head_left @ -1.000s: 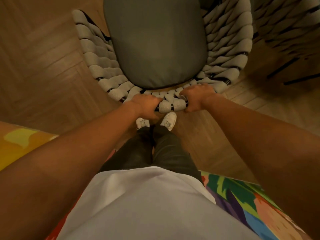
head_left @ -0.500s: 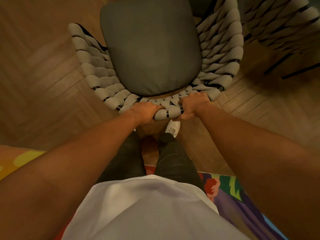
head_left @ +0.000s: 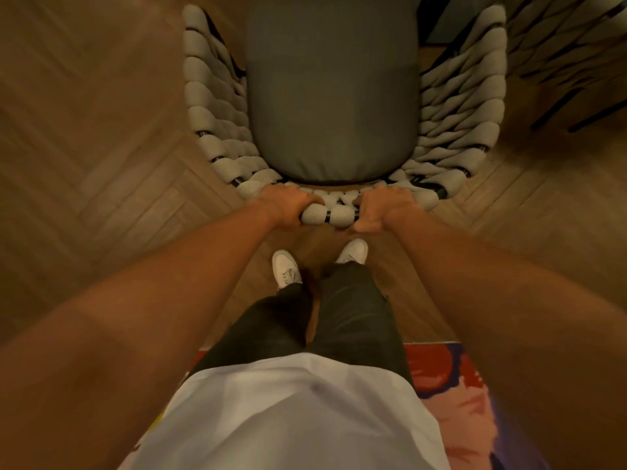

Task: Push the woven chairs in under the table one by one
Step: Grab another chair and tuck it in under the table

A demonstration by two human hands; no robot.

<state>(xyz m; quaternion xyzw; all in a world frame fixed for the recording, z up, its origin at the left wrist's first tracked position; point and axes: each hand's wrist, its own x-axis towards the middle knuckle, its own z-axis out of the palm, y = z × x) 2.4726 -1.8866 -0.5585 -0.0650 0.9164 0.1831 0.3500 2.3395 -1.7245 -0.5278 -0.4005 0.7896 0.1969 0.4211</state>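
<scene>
Both hands curl round the chair's [head_left: 217, 140] back rim: left hand [head_left: 286, 206], right hand [head_left: 380, 206], side by side. Chair stands on the wood floor [head_left: 84, 147], grey cushion [head_left: 330, 96] on its seat. Second chair [head_left: 559, 35] at upper right, blurred.

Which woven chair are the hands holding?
The grey rope-woven chair with the dark grey seat cushion, straight ahead: the left hand and right hand grip its back rail. The other woven chair, upper right, is untouched.
</scene>
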